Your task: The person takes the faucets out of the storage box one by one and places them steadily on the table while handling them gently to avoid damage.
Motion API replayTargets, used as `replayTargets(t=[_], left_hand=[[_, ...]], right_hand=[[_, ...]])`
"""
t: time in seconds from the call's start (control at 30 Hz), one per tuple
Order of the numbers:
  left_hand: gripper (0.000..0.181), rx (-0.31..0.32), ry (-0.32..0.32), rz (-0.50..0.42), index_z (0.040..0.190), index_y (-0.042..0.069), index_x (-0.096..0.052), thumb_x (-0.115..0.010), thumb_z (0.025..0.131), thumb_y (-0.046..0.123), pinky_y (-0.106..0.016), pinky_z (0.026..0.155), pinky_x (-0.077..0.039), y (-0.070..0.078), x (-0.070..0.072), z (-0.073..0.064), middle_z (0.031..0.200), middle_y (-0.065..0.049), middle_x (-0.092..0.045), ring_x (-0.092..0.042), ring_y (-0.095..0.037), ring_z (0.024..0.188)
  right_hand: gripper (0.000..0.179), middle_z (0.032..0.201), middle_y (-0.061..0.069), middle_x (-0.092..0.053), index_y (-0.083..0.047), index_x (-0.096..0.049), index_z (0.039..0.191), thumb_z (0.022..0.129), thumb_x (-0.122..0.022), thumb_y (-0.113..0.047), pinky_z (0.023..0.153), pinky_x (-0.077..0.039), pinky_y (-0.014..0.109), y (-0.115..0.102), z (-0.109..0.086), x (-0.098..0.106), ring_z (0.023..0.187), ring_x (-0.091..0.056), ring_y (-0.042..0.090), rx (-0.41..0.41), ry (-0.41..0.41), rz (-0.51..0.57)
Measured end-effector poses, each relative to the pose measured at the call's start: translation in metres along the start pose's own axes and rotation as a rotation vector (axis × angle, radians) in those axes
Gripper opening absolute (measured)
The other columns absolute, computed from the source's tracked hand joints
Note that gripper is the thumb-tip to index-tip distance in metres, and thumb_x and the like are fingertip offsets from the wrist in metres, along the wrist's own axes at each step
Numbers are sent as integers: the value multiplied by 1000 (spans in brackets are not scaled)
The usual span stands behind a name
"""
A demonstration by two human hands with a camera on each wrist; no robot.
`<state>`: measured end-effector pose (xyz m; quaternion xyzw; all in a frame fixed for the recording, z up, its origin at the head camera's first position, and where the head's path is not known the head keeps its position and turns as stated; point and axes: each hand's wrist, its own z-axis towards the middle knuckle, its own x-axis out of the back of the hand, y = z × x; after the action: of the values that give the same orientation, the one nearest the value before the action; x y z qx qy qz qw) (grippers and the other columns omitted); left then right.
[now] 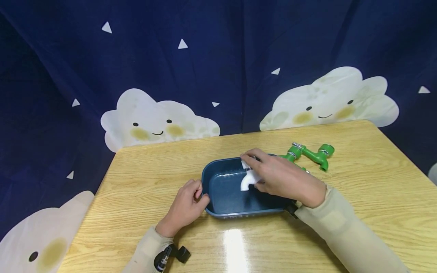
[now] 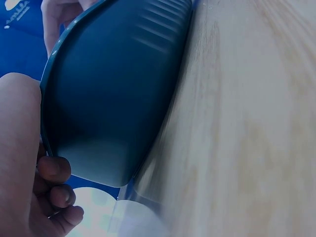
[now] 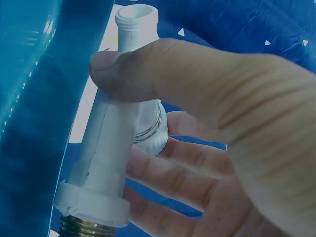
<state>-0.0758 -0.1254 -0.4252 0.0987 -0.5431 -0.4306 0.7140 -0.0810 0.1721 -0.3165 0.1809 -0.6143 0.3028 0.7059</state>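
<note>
A white plastic tap (image 1: 250, 179) with a bent spout is held by my right hand (image 1: 285, 176) over the dark blue basin (image 1: 223, 195). In the right wrist view the thumb (image 3: 133, 74) lies across the tap's white body (image 3: 106, 143), with the fingers behind it. A brass threaded end (image 3: 84, 227) shows at the bottom of that view. At the basin's left end my left hand (image 1: 184, 206) pinches the rim. The left wrist view shows the basin's outer wall (image 2: 113, 94) and curled fingers (image 2: 54, 170) at its edge.
Green taps (image 1: 320, 155) lie on the wooden table (image 1: 153, 167), behind and right of the basin; some are partly hidden by the right hand. A navy curtain (image 1: 225, 49) with cloud prints hangs behind the table's far edge.
</note>
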Motion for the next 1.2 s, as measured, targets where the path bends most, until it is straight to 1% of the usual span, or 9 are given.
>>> replayTargets(t=[0.47,0.6,0.73,0.93,1.0,1.2], left_hand=[[33,20,-7,-7,70,18,-36,-65,81,8,-16,59,-23,3,2,0,69,9,-29,-28,-5,62],[33,10,0,-1,70,17,-35,-65,80,7,-16,59,-23,2,1,0,69,10,-29,-28,-4,63],[33,-4,11,8,70,17,-35,-65,79,6,-16,58,-23,1,0,0,69,10,-29,-28,-3,63],[32,5,4,1,70,17,-36,-64,80,7,-16,58,-23,2,0,0,69,10,-29,-28,-4,63],[32,10,0,-3,70,18,-36,-64,80,7,-16,58,-23,2,0,0,69,10,-29,-28,-4,62],[32,3,0,-8,70,17,-35,-64,80,6,-16,59,-23,1,0,0,69,9,-29,-28,-4,63]], right_hand=[[81,148,16,-53,-3,-50,150,80,-88,-20,75,-59,30,2,-1,3,79,-67,16,-7,-5,-1],[81,147,16,-54,-3,-51,149,79,-89,-20,73,-58,29,2,-1,3,75,-65,15,-11,4,0],[81,146,16,-55,-4,-52,148,78,-90,-20,72,-59,31,3,-1,3,73,-65,16,-14,11,-4],[81,147,16,-55,-3,-52,148,79,-89,-19,68,-58,28,4,-1,4,66,-61,14,-21,4,8],[81,147,16,-55,-3,-52,149,79,-89,-20,68,-57,27,5,-1,4,66,-61,13,-28,0,8],[82,148,16,-54,-4,-51,150,79,-89,-21,72,-59,31,6,-1,5,74,-65,16,-45,-13,15]])
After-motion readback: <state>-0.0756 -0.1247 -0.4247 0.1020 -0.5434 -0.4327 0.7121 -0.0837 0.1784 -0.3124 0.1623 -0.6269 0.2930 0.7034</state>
